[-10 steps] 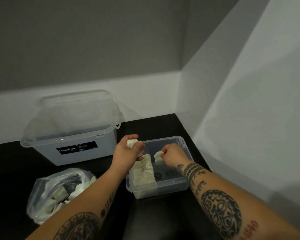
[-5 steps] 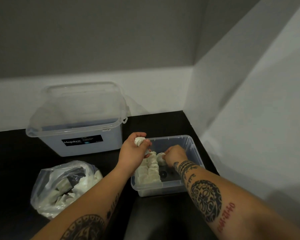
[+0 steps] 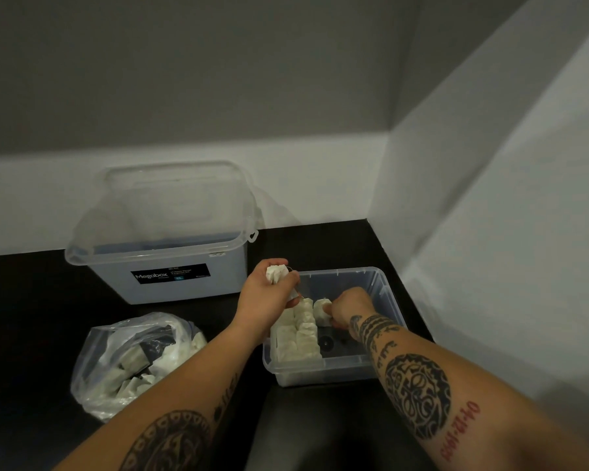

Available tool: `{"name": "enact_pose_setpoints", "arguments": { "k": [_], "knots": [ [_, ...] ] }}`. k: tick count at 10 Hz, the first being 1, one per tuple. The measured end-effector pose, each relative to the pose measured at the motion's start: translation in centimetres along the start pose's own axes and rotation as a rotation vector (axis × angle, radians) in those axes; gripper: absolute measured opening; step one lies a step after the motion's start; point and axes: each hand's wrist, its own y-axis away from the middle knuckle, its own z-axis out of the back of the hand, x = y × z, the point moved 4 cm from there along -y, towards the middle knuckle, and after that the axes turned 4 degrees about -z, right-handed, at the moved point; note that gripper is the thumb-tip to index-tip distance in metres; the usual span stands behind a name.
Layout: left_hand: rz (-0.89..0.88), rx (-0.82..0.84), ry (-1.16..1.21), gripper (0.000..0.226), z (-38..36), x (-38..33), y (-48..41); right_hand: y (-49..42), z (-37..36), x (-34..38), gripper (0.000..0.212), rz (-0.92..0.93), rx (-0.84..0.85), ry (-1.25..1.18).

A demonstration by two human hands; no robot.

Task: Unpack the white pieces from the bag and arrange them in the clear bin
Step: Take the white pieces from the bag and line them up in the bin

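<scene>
A small clear bin (image 3: 385, 287) sits on the black table near the right wall. Rows of white pieces (image 3: 298, 336) stand packed along its left side. My left hand (image 3: 267, 295) hovers over the bin's left rim and grips a white piece (image 3: 276, 273) between thumb and fingers. My right hand (image 3: 349, 307) is down inside the bin, pinching another white piece (image 3: 321, 311) beside the rows. A clear plastic bag (image 3: 130, 362) with several more white pieces lies at the left.
A large lidded storage box (image 3: 164, 239) with a dark label stands behind the bag, against the back wall. White walls close the corner at the back and right. A dark raised surface (image 3: 320, 433) lies just in front of the bin.
My right hand has lowered its white piece deeper into the bin, next to the rows. My left hand stays over the rim with its piece. The camera has shifted a little.
</scene>
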Motion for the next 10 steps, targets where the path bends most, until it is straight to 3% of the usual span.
{"name": "enact_pose_setpoints", "arguments": {
  "k": [1,2,3,4,5,8,10],
  "knots": [
    [0.065,0.043,0.104,0.037,0.3,0.2,-0.2,0.0,0.3,-0.4,0.022,0.065,0.048,0.024],
    [0.076,0.069,0.124,0.042,0.5,0.0,0.1,0.1,1.1,-0.8,0.039,0.141,0.112,-0.050],
    [0.073,0.101,0.068,0.049,0.4,-0.4,0.2,1.6,2.6,-0.5,0.040,0.176,0.102,-0.123],
    [0.027,0.142,-0.003,0.056,0.1,-0.9,0.5,3.2,3.6,0.5,0.034,0.235,0.136,-0.261],
    [-0.039,0.167,-0.044,0.059,-0.5,-1.8,1.0,5.7,4.9,1.9,0.014,0.324,0.181,-0.336],
    [-0.079,0.133,0.059,0.054,-2.1,-3.3,1.2,8.5,7.2,2.3,0.017,0.578,0.267,-0.359],
    [-0.030,0.055,0.048,0.046,-1.8,-2.6,1.4,7.4,7.3,1.0,0.011,0.480,0.204,-0.357]
  ]
}}
